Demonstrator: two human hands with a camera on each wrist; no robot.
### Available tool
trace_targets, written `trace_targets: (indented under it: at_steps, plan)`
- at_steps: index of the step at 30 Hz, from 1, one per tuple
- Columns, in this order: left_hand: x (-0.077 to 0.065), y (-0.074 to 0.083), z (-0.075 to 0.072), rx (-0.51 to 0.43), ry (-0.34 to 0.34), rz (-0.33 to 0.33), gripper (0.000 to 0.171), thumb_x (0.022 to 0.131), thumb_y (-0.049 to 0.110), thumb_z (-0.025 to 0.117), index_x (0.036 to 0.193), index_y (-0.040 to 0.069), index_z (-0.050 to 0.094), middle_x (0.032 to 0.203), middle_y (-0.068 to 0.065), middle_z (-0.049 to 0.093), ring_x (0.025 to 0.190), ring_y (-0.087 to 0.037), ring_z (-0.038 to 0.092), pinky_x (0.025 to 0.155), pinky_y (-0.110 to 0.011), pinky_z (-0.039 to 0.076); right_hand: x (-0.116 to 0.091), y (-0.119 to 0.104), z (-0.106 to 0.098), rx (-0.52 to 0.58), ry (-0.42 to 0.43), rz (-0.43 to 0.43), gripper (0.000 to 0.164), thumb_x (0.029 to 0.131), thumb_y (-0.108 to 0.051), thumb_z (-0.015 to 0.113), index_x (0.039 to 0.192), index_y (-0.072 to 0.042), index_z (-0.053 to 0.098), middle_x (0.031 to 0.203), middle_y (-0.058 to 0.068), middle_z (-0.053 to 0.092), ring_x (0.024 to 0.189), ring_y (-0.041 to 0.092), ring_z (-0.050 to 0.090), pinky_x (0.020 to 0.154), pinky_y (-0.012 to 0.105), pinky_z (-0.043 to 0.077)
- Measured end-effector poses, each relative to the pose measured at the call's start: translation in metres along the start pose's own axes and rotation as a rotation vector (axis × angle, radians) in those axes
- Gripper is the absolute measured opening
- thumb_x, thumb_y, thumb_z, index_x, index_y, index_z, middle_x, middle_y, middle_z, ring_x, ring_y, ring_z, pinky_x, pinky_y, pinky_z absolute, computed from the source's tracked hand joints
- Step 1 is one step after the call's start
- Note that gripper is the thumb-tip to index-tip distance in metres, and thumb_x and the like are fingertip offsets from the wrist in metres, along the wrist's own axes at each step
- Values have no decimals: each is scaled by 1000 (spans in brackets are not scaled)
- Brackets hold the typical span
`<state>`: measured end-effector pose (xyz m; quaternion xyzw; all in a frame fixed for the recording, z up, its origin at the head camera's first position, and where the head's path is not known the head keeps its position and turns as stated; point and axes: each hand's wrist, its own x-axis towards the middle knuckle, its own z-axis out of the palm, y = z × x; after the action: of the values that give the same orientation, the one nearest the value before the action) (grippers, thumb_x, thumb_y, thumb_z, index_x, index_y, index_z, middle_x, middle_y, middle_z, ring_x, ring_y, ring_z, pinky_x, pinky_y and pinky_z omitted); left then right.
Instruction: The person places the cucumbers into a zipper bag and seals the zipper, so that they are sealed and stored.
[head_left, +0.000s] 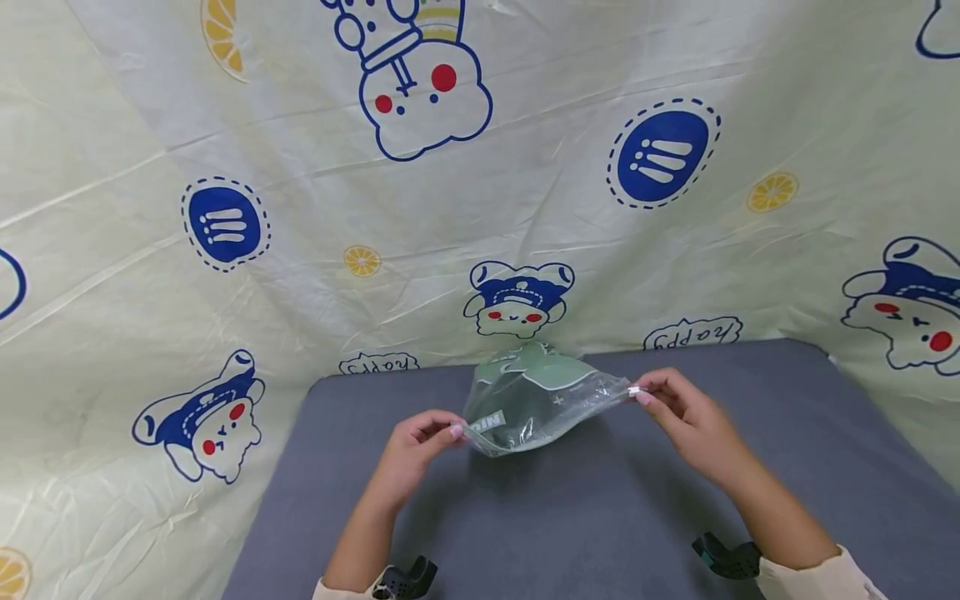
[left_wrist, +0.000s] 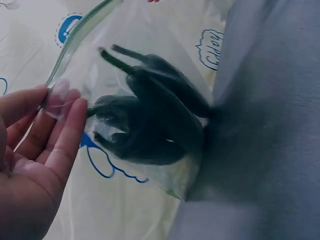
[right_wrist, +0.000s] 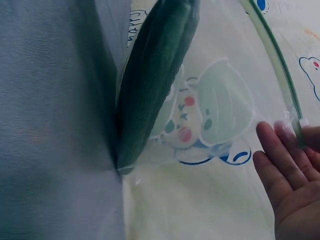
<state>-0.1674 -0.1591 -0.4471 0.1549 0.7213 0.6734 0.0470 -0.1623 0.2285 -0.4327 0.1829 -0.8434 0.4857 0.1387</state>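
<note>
A clear zip bag (head_left: pixel 525 412) with green print stands upright on the grey table, its mouth towards me. My left hand (head_left: pixel 411 454) pinches the left corner of its mouth between thumb and fingers. At the opposite corner my right hand (head_left: pixel 697 429) pinches the edge beside a small white slider (head_left: pixel 637 390). Through the plastic, the left wrist view shows several dark green peppers (left_wrist: pixel 162 100) with stems. A long green cucumber (right_wrist: pixel 155 75) leans inside the bag in the right wrist view. The green zip strip (right_wrist: pixel 280 65) runs along the mouth.
The grey tabletop (head_left: pixel 555 533) spreads out in front of and beside the bag. Behind it hangs a pale cloth (head_left: pixel 525 208) printed with cartoon figures and orange slices, meeting the table's back edge. Black bands (head_left: pixel 727 557) sit on both wrists.
</note>
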Motion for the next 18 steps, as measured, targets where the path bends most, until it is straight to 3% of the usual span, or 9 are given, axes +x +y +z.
trace_targets:
  at_steps: [6,11,18]
  plan:
    - [-18,-22,7,59,-77,-76,26,96,13,66,111,-8,69,96,-3,73,87,-5,70,88,-30,61,-29,9,9,-4,-36,23,12,101,-7,58,112,-12,61,101,3,72,86,-1,66,70,18,55]
    - [-28,-39,14,143,-110,-102,24,95,13,68,108,-7,71,101,-25,72,84,-3,68,82,-23,59,-49,21,17,67,-102,36,13,99,-4,59,110,-11,62,99,0,70,88,-1,66,74,16,55]
    - [-35,-54,14,217,-127,-89,19,93,14,70,104,-2,74,98,-24,73,81,1,63,76,-16,53,-70,35,22,133,-193,29,13,98,-3,61,108,-11,62,101,-1,68,88,-1,66,73,16,55]
